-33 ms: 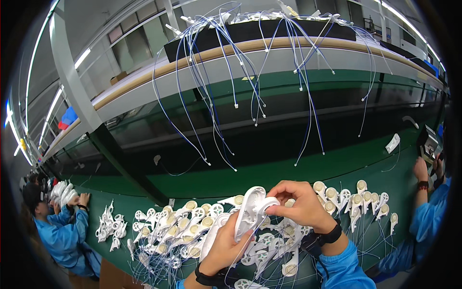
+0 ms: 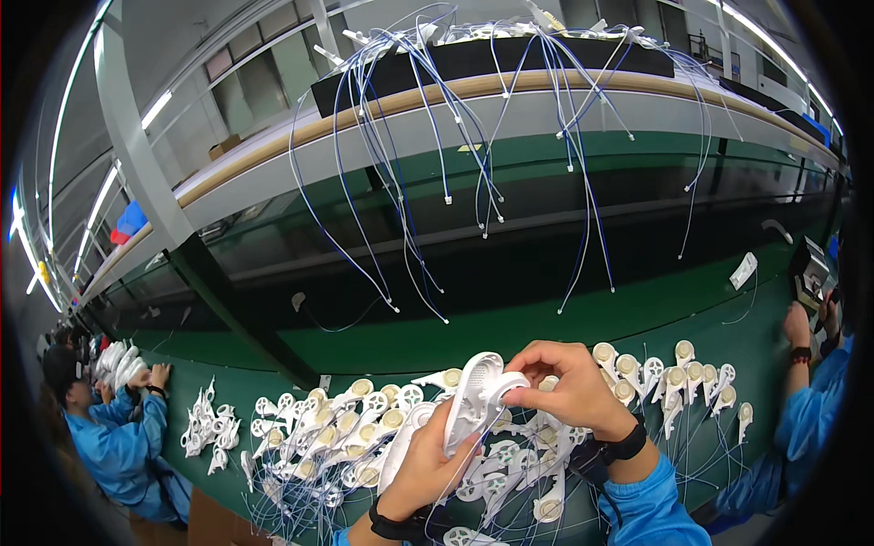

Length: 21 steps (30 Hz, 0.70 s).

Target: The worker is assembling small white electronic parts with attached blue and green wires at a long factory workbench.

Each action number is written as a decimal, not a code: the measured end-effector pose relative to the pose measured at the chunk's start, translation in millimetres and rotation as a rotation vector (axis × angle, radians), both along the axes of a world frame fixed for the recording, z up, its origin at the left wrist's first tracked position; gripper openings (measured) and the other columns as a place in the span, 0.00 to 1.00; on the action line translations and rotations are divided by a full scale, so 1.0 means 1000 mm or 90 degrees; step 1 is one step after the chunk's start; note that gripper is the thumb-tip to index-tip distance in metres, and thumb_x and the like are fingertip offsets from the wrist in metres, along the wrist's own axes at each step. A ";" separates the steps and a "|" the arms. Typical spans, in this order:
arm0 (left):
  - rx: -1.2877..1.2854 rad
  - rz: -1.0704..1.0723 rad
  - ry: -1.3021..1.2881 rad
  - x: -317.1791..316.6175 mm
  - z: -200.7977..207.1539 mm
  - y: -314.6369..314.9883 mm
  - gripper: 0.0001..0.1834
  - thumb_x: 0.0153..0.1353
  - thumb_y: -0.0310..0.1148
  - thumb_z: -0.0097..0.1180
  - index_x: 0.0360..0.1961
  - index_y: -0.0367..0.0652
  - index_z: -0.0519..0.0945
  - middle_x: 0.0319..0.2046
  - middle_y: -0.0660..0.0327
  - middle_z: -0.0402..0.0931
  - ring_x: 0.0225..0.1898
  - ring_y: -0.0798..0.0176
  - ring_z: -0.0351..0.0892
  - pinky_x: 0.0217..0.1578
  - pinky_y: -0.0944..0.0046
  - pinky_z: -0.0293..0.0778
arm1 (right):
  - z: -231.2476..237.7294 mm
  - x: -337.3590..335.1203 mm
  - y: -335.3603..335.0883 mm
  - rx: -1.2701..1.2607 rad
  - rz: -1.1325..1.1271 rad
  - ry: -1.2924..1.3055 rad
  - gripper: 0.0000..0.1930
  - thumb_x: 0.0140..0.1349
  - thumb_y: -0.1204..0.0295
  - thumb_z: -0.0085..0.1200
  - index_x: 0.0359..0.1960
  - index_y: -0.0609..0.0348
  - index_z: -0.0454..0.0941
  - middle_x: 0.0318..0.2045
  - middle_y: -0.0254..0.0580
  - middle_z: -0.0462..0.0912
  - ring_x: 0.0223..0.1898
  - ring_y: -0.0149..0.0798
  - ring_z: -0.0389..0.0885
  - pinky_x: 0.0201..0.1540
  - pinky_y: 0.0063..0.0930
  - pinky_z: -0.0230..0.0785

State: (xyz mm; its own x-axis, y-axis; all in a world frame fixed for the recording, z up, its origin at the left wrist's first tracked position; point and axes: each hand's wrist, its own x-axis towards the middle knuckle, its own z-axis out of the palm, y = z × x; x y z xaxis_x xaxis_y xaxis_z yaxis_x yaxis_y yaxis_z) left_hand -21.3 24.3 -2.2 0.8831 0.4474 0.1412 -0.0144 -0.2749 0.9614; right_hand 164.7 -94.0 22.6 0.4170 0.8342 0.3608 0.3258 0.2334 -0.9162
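My left hand [image 2: 424, 471] is closed around a white plastic shell [image 2: 466, 414], a long rounded housing with its ribbed hollow inside turned to the right. Between the thumb and fingers of my right hand [image 2: 578, 391] is a small white round plastic part [image 2: 499, 389], held against the shell's hollow side. The fingers partly hide it. A thin wire runs down from the held parts past my left hand. Beneath both hands spreads a heap of white round-headed plastic parts [image 2: 391, 419], many with cream discs and blue and white wires [image 2: 282, 496].
More such parts [image 2: 674, 378] lie to the right on the green bench, and a white pile [image 2: 211, 428] sits at left. Wires with small plugs [image 2: 446, 198] hang from the shelf [image 2: 510, 98] above. A post [image 2: 246, 309] rises left. Blue-sleeved people work at left [image 2: 118, 455] and right [image 2: 819, 400].
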 end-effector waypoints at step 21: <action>0.021 0.022 0.056 0.003 -0.004 0.002 0.17 0.65 0.28 0.53 0.52 0.30 0.71 0.32 0.58 0.79 0.29 0.68 0.81 0.31 0.68 0.79 | -0.007 -0.001 0.006 0.084 -0.022 -0.102 0.15 0.49 0.73 0.70 0.37 0.66 0.82 0.26 0.38 0.80 0.25 0.27 0.76 0.29 0.17 0.69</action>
